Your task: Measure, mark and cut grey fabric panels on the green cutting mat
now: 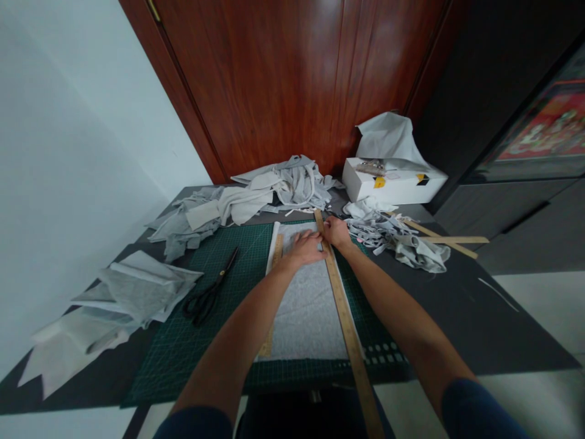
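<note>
A light grey cloth (311, 305) lies flat on a green cutting mat (247, 244). Along its right edge runs a long wooden ruler (340, 299), whose near end sticks out past the table's front edge. A second, shorter wooden ruler (268, 335) lies along the cloth's left side. My left hand (307, 249) rests on the cloth with its fingers spread, the fingertips close to the long ruler. At the far end of that ruler, my right hand (336, 231) has its fingers closed at the ruler's right edge; whatever they hold is too small to tell.
Black scissors (210, 292) lie on the mat's left part. Grey cloth pieces (137, 286) lie at the left, with a heap (292, 183) behind. Scraps (375, 228), crossed wooden strips (457, 239) and a white box (393, 183) stand or lie at the right.
</note>
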The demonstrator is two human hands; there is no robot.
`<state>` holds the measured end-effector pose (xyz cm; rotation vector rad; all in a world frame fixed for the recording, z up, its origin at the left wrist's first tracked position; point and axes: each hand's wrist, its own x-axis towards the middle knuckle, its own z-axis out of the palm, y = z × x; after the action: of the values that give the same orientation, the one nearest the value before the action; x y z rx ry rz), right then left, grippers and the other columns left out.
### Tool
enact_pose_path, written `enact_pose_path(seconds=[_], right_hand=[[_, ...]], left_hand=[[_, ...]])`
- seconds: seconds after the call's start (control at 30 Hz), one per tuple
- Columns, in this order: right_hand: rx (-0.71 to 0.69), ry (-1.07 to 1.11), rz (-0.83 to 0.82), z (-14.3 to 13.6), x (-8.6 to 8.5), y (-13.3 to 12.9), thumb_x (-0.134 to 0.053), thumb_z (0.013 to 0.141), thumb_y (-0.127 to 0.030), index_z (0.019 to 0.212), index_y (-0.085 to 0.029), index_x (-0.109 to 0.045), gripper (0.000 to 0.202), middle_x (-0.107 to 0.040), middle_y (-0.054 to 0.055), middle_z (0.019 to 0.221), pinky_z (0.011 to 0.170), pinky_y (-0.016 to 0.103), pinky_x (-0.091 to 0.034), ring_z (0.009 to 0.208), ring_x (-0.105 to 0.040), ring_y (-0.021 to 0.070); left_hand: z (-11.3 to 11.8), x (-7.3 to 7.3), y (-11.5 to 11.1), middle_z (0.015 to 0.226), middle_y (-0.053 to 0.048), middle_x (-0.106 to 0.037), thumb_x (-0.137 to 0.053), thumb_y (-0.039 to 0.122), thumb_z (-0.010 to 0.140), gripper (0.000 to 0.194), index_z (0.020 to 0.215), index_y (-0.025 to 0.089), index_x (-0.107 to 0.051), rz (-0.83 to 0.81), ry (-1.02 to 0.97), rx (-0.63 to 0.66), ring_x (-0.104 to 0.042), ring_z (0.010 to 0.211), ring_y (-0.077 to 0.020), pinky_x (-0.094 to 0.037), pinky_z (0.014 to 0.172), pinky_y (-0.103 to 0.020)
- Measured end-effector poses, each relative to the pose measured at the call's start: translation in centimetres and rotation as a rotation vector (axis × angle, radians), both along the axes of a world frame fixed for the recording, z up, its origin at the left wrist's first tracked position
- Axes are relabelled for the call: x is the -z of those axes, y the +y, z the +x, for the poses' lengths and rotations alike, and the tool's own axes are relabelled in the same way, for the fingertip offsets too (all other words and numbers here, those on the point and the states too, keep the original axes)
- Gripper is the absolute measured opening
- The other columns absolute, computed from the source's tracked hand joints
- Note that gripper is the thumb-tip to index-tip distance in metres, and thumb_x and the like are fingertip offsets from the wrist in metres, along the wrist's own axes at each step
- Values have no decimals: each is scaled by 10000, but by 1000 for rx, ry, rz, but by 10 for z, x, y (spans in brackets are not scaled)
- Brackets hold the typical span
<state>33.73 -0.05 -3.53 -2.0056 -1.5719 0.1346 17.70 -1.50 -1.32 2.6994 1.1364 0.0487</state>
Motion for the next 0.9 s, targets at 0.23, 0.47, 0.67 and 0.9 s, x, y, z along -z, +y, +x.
enact_pose_path(seconds=[0.23,0.47,0.67,0.9], right_hand=[[-13,-46,-72,2,0,-17,-629,928,-159,1024,-135,-775,176,-806,166,992,789,272,-490,946,-756,272],[-19,-80,-80,-4,-7,-19,-528,989,-168,1045,-137,-766,247,-803,155,1031,805,251,-483,976,-755,244],[-56,-89,-138,-1,-10,-35,-591,936,-163,1085,-95,-773,245,-798,188,1058,836,274,-497,1019,-755,277],[-37,-99,-154,-5,-18,-34,-532,985,-168,1101,-113,-775,275,-799,178,1074,848,267,-489,1029,-748,259]], left_hand=[[1,-1,-1,1596,-71,-527,-640,468,910,494,1342,229,-637,5,-3,-6,-361,1539,-329,-280,1267,-552],[3,-1,-2,1603,-53,-521,-587,456,937,471,1362,258,-626,22,38,-25,-368,1535,-335,-270,1268,-575],[3,1,-3,1614,-46,-502,-563,483,945,494,1397,286,-604,27,47,-25,-366,1535,-317,-276,1274,-548],[5,-3,-7,1621,-43,-491,-535,458,956,504,1432,294,-574,29,67,-27,-359,1534,-318,-265,1277,-570]])
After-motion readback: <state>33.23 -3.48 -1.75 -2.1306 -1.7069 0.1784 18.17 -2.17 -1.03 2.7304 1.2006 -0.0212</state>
